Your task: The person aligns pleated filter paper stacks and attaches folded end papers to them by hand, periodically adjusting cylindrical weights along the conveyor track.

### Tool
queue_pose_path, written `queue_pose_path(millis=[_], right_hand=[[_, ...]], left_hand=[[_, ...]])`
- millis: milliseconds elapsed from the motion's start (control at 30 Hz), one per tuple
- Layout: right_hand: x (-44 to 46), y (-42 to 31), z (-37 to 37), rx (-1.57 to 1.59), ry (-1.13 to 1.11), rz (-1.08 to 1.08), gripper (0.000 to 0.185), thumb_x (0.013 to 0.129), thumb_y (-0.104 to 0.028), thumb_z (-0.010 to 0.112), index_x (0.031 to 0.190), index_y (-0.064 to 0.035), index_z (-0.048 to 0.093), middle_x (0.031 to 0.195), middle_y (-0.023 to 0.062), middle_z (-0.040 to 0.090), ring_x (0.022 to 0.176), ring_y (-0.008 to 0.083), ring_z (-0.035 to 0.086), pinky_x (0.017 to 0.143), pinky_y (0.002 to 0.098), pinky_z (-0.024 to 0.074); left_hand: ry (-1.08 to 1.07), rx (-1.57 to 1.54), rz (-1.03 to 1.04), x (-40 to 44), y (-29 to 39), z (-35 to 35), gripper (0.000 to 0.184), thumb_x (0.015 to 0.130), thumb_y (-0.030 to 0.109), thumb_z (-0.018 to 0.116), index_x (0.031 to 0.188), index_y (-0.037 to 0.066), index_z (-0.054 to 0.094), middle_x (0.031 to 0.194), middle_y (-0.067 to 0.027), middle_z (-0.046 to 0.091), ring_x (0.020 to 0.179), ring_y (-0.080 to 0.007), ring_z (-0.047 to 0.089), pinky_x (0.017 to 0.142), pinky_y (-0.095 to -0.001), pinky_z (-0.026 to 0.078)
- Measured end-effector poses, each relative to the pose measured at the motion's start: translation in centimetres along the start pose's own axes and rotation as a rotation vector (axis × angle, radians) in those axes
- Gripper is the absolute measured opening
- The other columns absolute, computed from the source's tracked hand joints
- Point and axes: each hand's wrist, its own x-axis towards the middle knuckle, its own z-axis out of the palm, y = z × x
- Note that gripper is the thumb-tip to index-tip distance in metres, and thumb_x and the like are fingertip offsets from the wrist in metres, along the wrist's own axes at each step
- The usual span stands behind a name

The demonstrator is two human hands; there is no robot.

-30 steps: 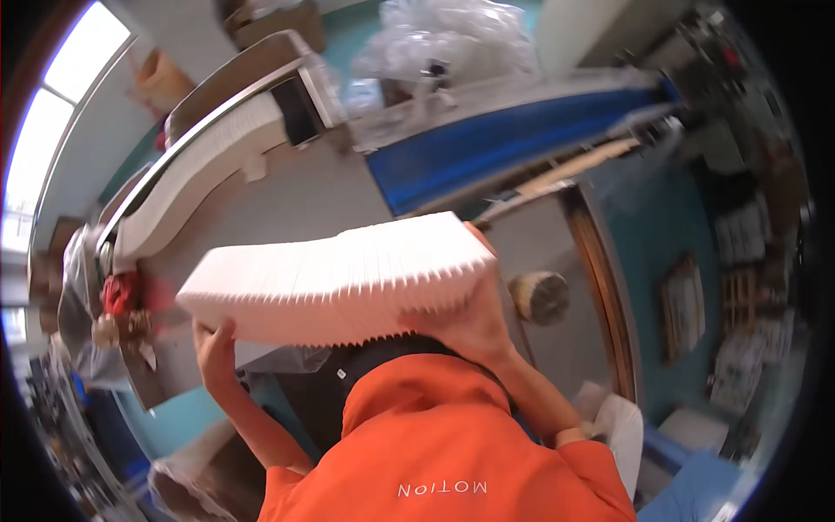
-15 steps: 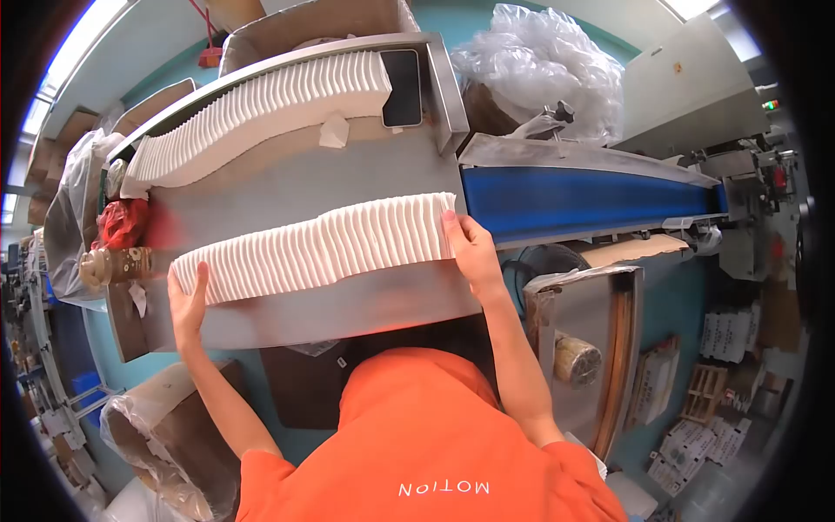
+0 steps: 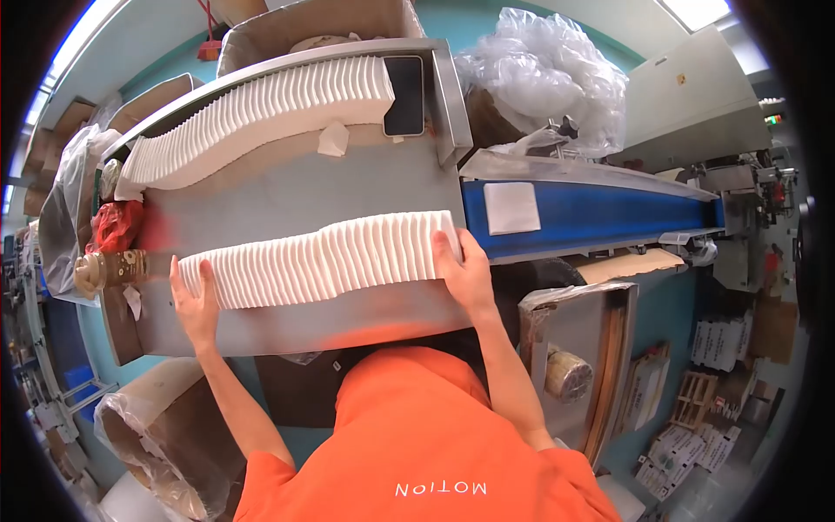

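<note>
A long row of white folded paper napkins [image 3: 322, 261] stands on edge across the metal table [image 3: 296, 193]. My left hand [image 3: 196, 306] cups its left end, thumb on the near side and fingers around the outer end. At the other end my right hand [image 3: 465, 277] grips the last napkins, with the thumb on the near face and the fingers behind. The row bends slightly in the middle. Farther back a second, similar row of white napkins [image 3: 261, 109] lies along the table's rear rail, touched by neither hand.
To the right runs a blue conveyor belt [image 3: 609, 209] carrying a single flat white napkin [image 3: 511, 208]. A phone [image 3: 404, 96] lies beside the rear row, near a small white scrap [image 3: 333, 139]. A red plastic bag [image 3: 116, 226] and a tape roll [image 3: 113, 268] sit at the left edge.
A flat white napkin has appeared on the belt. Both hands still hold the row's ends; the right hand's hold at its end has shifted slightly. The view has shifted a little.
</note>
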Motion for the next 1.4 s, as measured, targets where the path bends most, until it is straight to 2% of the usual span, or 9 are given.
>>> queue_pose_path(millis=[267, 400, 533, 700, 800, 933, 1067, 1200, 1400], right_hand=[[0.0, 4.4, -2.7, 0.572, -0.185, 0.333, 0.028, 0.101, -0.02, 0.056, 0.119, 0.0, 0.062, 0.104, 0.0021, 0.067, 0.09, 0.0096, 0.062, 0.079, 0.0284, 0.0516], [1.4, 4.8, -3.1, 0.899, 0.06, 0.441, 0.027, 0.103, -0.028, 0.054, 0.111, -0.0029, 0.062, 0.107, 0.006, 0.067, 0.097, 0.0145, 0.065, 0.081, 0.0314, 0.0538], [-0.4, -0.8, 0.3, 0.023, 0.001, -0.008, 0.049, 0.099, -0.044, 0.058, 0.117, 0.0017, 0.062, 0.103, 0.0177, 0.067, 0.096, 0.0227, 0.064, 0.089, 0.0332, 0.0486], [0.7, 0.6, -0.5, 0.901, -0.085, 0.594, 0.038, 0.098, -0.031, 0.063, 0.119, 0.001, 0.063, 0.104, 0.0051, 0.068, 0.096, 0.0162, 0.063, 0.085, 0.0285, 0.0498], [-0.1, 3.2, -2.6, 0.525, -0.329, 0.551, 0.037, 0.097, -0.025, 0.064, 0.123, 0.0001, 0.062, 0.11, 0.0046, 0.068, 0.1, 0.0166, 0.065, 0.086, 0.0284, 0.0513], [0.9, 5.2, -3.2, 0.889, 0.059, 0.49, 0.037, 0.1, -0.03, 0.061, 0.123, -0.0009, 0.059, 0.111, 0.0063, 0.066, 0.098, 0.0142, 0.062, 0.09, 0.0271, 0.0487], [0.4, 0.5, -0.5, 0.086, -0.047, 0.087, 0.04, 0.101, -0.033, 0.059, 0.122, 0.0017, 0.06, 0.105, 0.0053, 0.064, 0.094, 0.0105, 0.056, 0.087, 0.0253, 0.0454], [1.0, 1.5, -1.4, 0.824, -0.119, 0.464, 0.032, 0.099, -0.023, 0.061, 0.122, 0.0003, 0.062, 0.109, 0.0039, 0.067, 0.096, 0.0126, 0.062, 0.085, 0.0271, 0.0498], [1.2, 4.6, -3.7, 0.77, 0.085, 0.432, 0.027, 0.1, -0.024, 0.062, 0.113, -0.0008, 0.062, 0.107, 0.0073, 0.067, 0.093, 0.0145, 0.065, 0.08, 0.0257, 0.0548]], left_hand=[[-0.002, -0.004, -0.039, -0.1, 1.1, 0.4, 0.078, 0.093, 0.058, 0.059, 0.147, 0.003, 0.04, 0.147, -0.0228, 0.045, 0.138, -0.0375, 0.042, 0.113, -0.044, 0.032], [0.024, -0.012, -0.017, -0.4, 1.1, 1.0, 0.075, 0.095, 0.055, 0.059, 0.146, 0.004, 0.041, 0.146, -0.023, 0.046, 0.137, -0.0376, 0.042, 0.113, -0.0436, 0.033], [0.019, -0.007, 0.018, -0.5, 1.0, 1.6, 0.074, 0.095, 0.053, 0.059, 0.147, 0.003, 0.041, 0.146, -0.0232, 0.047, 0.137, -0.0372, 0.043, 0.113, -0.0429, 0.033], [0.008, -0.02, 0.0, -0.2, 0.7, 1.8, 0.076, 0.095, 0.056, 0.057, 0.147, 0.003, 0.04, 0.148, -0.0211, 0.045, 0.139, -0.0352, 0.04, 0.115, -0.042, 0.03], [-0.008, -0.006, -0.027, -0.3, 1.0, 2.0, 0.076, 0.096, 0.056, 0.056, 0.148, 0.004, 0.039, 0.148, -0.0197, 0.045, 0.139, -0.0344, 0.04, 0.115, -0.042, 0.03], [-0.026, -0.022, -0.049, -0.8, 2.2, 2.4, 0.073, 0.096, 0.053, 0.058, 0.148, 0.006, 0.04, 0.147, -0.02, 0.046, 0.139, -0.0343, 0.041, 0.115, -0.0426, 0.031], [-0.01, -0.01, 0.013, -1.2, 2.3, 3.2, 0.073, 0.095, 0.05, 0.062, 0.147, 0.005, 0.04, 0.147, -0.0213, 0.046, 0.138, -0.0353, 0.041, 0.114, -0.0433, 0.031], [0.007, -0.03, -0.039, -1.7, 4.3, 2.7, 0.074, 0.095, 0.051, 0.061, 0.147, 0.003, 0.04, 0.147, -0.0225, 0.045, 0.138, -0.037, 0.041, 0.114, -0.0439, 0.031], [0.007, -0.04, -0.054, -2.1, 4.8, 2.9, 0.076, 0.095, 0.056, 0.058, 0.146, 0.003, 0.04, 0.147, -0.0237, 0.044, 0.138, -0.0384, 0.041, 0.113, -0.0449, 0.032]])
